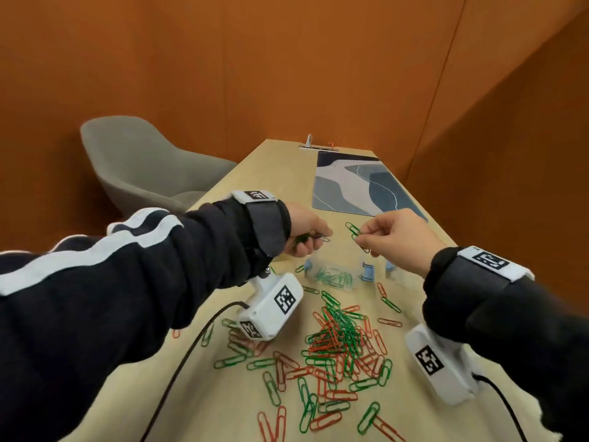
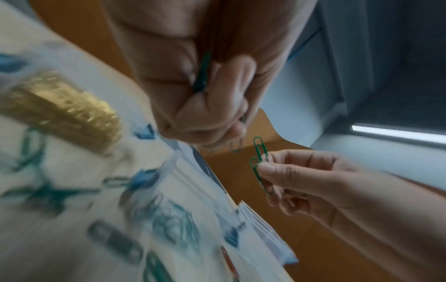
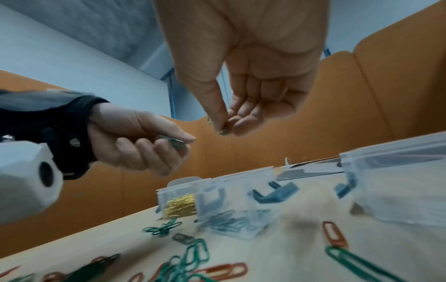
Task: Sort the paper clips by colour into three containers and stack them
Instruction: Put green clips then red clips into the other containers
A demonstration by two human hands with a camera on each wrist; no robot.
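Observation:
My left hand [image 1: 310, 232] is raised above the table and grips a bunch of green paper clips [image 1: 320, 238] in its curled fingers [image 3: 144, 150]. My right hand [image 1: 387, 234] faces it and pinches linked green clips [image 1: 357, 234] between thumb and forefinger, clear in the left wrist view as green clips [image 2: 260, 164]. Below both hands stands a clear container [image 1: 331, 275] with blue latches holding green clips. A second clear container [image 3: 178, 202] holds gold clips. A third clear container [image 3: 398, 187] stands at the right. A mixed heap of red and green clips [image 1: 338, 339] lies nearer me.
The wooden table [image 1: 280, 173] runs away from me toward an orange wall. A patterned blue-grey mat [image 1: 350, 186] lies on its far part. A grey chair [image 1: 137, 161] stands to the left. Black cables [image 1: 191, 349] trail from the wrist cameras over the near table.

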